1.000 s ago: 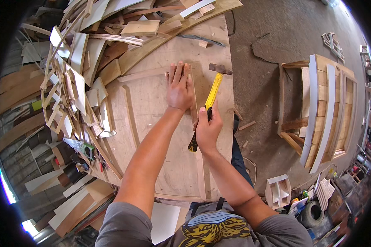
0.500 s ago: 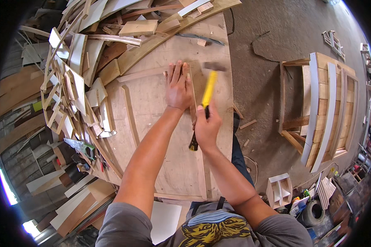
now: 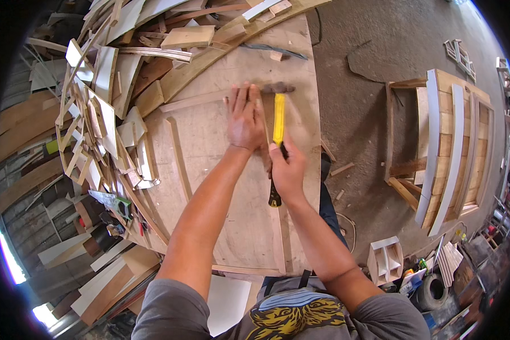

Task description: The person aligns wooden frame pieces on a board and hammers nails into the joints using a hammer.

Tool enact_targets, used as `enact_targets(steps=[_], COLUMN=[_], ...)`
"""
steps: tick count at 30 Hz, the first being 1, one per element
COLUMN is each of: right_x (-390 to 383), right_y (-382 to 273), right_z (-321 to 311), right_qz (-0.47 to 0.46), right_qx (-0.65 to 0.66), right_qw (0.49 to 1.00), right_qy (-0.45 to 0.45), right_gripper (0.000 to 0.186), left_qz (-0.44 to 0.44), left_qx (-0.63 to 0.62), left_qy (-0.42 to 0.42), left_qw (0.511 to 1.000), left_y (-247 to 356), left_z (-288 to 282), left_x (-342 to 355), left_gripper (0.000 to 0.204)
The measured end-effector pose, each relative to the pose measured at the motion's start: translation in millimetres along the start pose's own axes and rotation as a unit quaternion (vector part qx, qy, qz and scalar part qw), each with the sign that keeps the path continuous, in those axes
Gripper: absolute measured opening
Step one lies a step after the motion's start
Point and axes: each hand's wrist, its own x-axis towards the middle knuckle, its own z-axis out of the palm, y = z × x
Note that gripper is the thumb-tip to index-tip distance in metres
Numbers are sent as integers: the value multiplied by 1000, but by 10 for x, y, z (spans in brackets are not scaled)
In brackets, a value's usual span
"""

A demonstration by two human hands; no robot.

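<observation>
My left hand lies flat with fingers stretched over the corner where two thin wooden strips meet. One is the cross strip; the other, a long strip, runs toward me. In my right hand is a hammer with a yellow and black handle. Its dark head is just right of my left fingertips, by the end of the long strip. Whether it touches the wood I cannot tell. Another strip lies farther left, and a cross strip closes the near end.
Scrap wood is heaped along the left and far side of the plywood tabletop. A handsaw with a green handle lies at the left edge. On the floor to the right stands a slatted wooden frame, with a small white-sided box nearer me.
The hammer has swung left, its head coming closer to my left fingers and the strip's end. My left hand stays in place.
</observation>
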Motion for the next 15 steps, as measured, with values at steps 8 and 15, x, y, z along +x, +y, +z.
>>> enact_targets(steps=[8, 15], right_x=[-2, -21], right_y=[-44, -49], right_z=[-36, -6], right_qz=[33, 27], right_qx=[32, 9], right_qw=[999, 1000], right_qy=[-19, -11], right_gripper=[56, 51], left_qz=[-1, -2], left_qx=[-23, -12], left_qy=[11, 8], left_qw=[1000, 1000], left_y=[-12, -27], left_z=[11, 7], left_x=[-27, -19], left_gripper=[48, 48])
